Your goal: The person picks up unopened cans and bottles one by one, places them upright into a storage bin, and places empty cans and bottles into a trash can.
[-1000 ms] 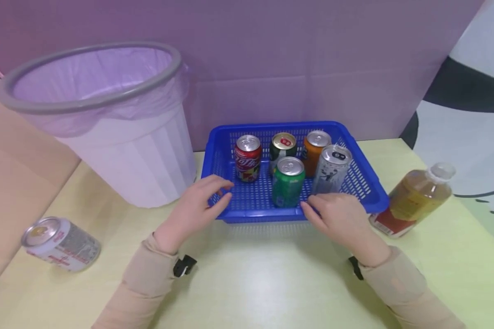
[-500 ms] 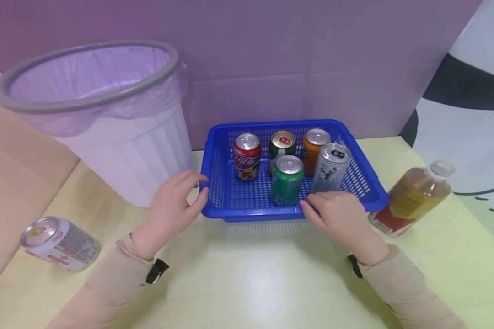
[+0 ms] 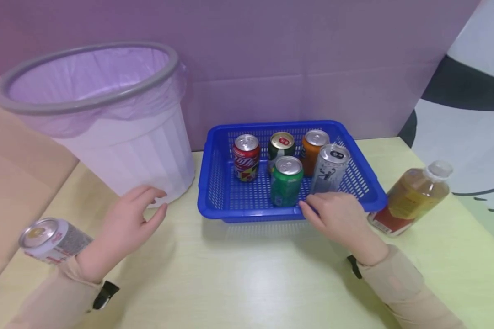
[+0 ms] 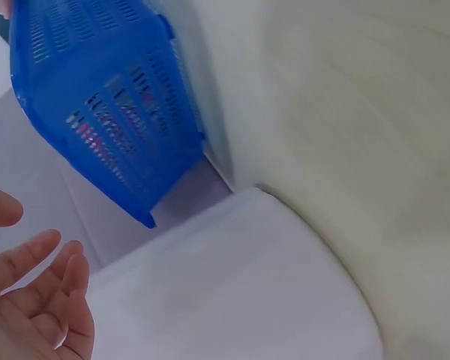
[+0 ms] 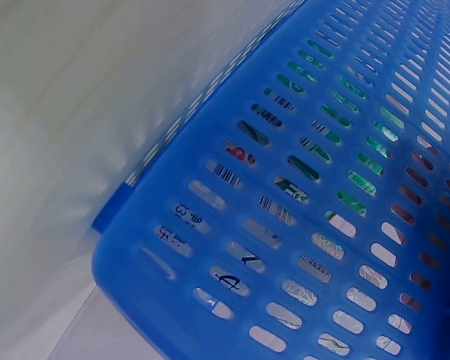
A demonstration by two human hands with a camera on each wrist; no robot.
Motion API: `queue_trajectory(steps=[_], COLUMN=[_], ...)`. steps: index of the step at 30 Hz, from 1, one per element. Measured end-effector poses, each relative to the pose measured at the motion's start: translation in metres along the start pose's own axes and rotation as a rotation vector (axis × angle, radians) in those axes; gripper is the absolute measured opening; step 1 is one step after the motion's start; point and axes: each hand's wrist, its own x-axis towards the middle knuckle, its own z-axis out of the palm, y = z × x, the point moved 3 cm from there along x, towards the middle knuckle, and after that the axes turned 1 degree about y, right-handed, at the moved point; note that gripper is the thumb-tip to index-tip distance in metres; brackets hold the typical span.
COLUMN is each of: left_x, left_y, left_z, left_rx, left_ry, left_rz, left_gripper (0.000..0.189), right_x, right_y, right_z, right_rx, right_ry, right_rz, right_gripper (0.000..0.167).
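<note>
A blue plastic basket (image 3: 247, 214) holds several upright drink cans, among them a red can (image 3: 246, 157), a green can (image 3: 287, 183), an orange can (image 3: 313, 153) and a silver can (image 3: 330, 169). My right hand (image 3: 337, 219) grips the basket's front rim near its right corner, fingers bent over the edge; in the right wrist view the basket wall (image 5: 232, 225) hides the fingers. My left hand (image 3: 127, 224) is in the air before the bin, holding nothing, its fingers loosely bent. Behind its wrist, a white-and-grey can (image 3: 53, 240) lies tilted, partly hidden.
At the back left stands a white bin (image 3: 144, 146) with a grey rim and a clear liner. A bottle of amber drink (image 3: 413, 196) leans at the basket's right side. The pale table (image 3: 247, 274) meets a purple backdrop (image 3: 304, 59) behind.
My left hand has moved left from the basket's front left corner to in front of the bin, now overlapping the tilted can. The right hand has stayed on the rim.
</note>
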Motion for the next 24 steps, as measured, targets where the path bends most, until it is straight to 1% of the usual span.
queue_trajectory(steps=[4,7,10,13,14,15,17,21,24], left_x=[-0.008,-0.013,-0.019,-0.024,-0.026,-0.027,-0.029,-0.032,-0.035], left_y=[-0.006,-0.012,-0.019,-0.026,-0.029,-0.032,-0.036,-0.045,-0.051], left_z=[-0.007,-0.015,-0.024,-0.033,-0.035,-0.038,-0.043,-0.051,-0.058], left_rx=[0.029,0.047,0.075,0.096,0.108,0.114,0.125,0.144,0.170], left_ry=[-0.058,-0.085,-0.119,-0.172,-0.186,-0.198,-0.206,-0.206,-0.220], left_rz=[-0.034,-0.062,-0.105,-0.158,-0.165,-0.164,-0.140,-0.051,-0.033], left_gripper=[0.023,0.026,0.028,0.029,0.029,0.031,0.033,0.040,0.046], right_x=[-0.001,-0.001,0.000,0.000,0.000,0.000,0.000,0.000,0.000], right_y=[0.000,0.000,0.000,-0.001,-0.001,-0.001,-0.001,-0.001,-0.001], right_z=[0.000,0.000,0.000,0.000,0.000,-0.001,-0.001,-0.001,-0.001], right_rx=[-0.001,-0.001,-0.001,-0.001,-0.002,-0.002,-0.004,-0.002,0.002], right_ry=[0.000,0.004,0.009,0.012,0.012,0.012,0.011,0.012,0.014], right_rz=[-0.001,-0.005,-0.010,-0.013,-0.012,-0.011,-0.007,-0.006,-0.010], right_gripper=[0.050,0.050,0.048,0.048,0.048,0.048,0.049,0.051,0.049])
